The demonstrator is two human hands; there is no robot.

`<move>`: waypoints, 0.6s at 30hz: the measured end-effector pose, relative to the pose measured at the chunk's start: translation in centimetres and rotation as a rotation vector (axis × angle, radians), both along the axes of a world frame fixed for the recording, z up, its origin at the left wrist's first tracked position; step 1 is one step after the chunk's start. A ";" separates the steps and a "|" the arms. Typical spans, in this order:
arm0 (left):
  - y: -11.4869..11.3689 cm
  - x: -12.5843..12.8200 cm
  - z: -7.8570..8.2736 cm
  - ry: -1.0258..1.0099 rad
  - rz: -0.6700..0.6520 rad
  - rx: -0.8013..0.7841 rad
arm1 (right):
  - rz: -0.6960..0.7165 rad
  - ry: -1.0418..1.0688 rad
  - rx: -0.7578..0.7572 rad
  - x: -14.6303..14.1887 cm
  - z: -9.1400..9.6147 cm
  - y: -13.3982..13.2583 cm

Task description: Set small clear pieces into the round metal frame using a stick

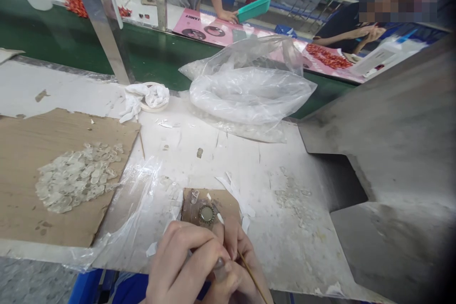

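Note:
My left hand (185,261) is closed, its fingers bent and pressed against my right hand at the front edge of the table. Between the hands is a small greyish, rounded tip (220,263) of something mostly covered by fingers; its kind is hidden. My right hand (240,251) is closed with a thin wooden stick (251,273) in it, slanting down to the right. Just beyond the fingers lies a small piece of cardboard (231,202). On it are a bottle cap (207,214) with a pale inside, a clear plastic piece (194,196) and a slim white-ended sliver (217,211).
Left, a cardboard sheet (21,190) bears a pile of clear plastic pieces (76,178). Large plastic bags (249,95) stand at the back. A round dish (153,108) holds white cloth (156,95). A metal panel (392,152) bounds the right. People work beyond the green conveyor (156,59).

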State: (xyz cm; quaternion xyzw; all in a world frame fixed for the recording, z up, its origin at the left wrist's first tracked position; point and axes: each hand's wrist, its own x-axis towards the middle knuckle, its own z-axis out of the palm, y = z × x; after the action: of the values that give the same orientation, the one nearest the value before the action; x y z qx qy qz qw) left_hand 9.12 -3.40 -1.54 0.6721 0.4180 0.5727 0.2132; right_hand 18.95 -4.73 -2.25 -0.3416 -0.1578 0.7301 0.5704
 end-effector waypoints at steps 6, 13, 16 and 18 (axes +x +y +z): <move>1.4 -3.4 -0.2 0.131 -0.080 -0.152 | -0.041 -0.144 0.118 1.8 -0.4 0.2; 7.0 -12.0 -3.0 0.745 0.486 -0.030 | -0.074 -0.482 0.162 6.4 -1.5 0.5; 7.1 -11.7 -3.7 0.731 0.397 -0.072 | -0.086 -0.703 0.110 6.1 -2.3 0.2; 6.7 -10.3 -4.0 0.716 0.241 -0.108 | -0.095 -0.918 0.157 5.8 -3.0 0.2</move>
State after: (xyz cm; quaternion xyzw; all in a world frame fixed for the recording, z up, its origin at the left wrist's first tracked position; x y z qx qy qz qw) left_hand -1.14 3.28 -5.58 0.7636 0.5716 0.2998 0.0197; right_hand 24.72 -4.58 -5.28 -0.5918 -0.4328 0.4624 0.4987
